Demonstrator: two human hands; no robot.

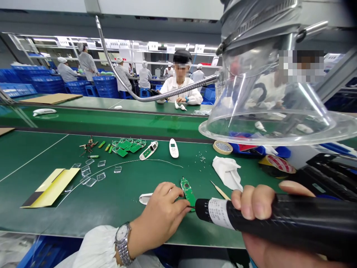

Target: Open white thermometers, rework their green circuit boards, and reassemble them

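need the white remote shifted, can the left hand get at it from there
Probably yes: the left hand sits at the green circuit board, and only a thin wire lies on the mat between it and the white remote.

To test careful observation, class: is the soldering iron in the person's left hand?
No, the right hand grips the black soldering iron, while the left hand is at the green circuit board.

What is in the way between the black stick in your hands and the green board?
Nothing visible is in the way. The soldering iron in the right hand reaches the edge of the green circuit board with its tip. The left hand holds the board, its fingers just beside the tip.
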